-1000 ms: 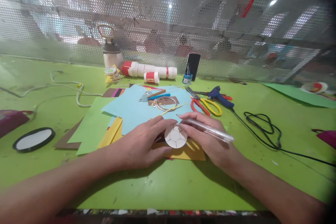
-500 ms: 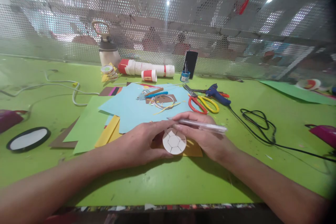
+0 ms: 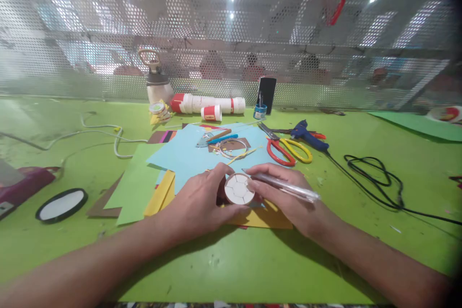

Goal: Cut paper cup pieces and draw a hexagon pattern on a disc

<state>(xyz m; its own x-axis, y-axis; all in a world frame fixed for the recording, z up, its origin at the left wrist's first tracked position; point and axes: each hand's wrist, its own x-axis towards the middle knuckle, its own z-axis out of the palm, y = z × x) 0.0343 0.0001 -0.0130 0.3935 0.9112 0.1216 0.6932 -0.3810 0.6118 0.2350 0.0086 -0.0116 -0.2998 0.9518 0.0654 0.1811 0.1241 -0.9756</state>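
A white round piece (image 3: pixel 238 189) with a raised rim sits low over the paper in front of me. Dark lines on its top form a football pattern of hexagons. My left hand (image 3: pixel 202 198) grips it from the left, thumb along the near side and bent fingers behind; whatever is below the top is mostly hidden. In my right hand (image 3: pixel 285 192) lies a clear-barrelled pen (image 3: pixel 288 186), its tip pointing left, just beyond the round piece. My right thumb tip meets the piece's right edge. Under both hands lies a yellow-orange sheet (image 3: pixel 267 216).
Blue paper (image 3: pixel 187 147) bears a ring, pens and scraps. Beyond my right hand lie scissors (image 3: pixel 279 147) and a blue glue gun (image 3: pixel 306 135) with a black cord (image 3: pixel 375 178). Farther back stand a white tube (image 3: pixel 212 104), a red-white cup (image 3: pixel 211 113) and a phone (image 3: pixel 267 94).
The view has tilted up slightly, so the table appears lower. My left fingers have drawn back from the pen and bent behind the round piece, which has turned a little.
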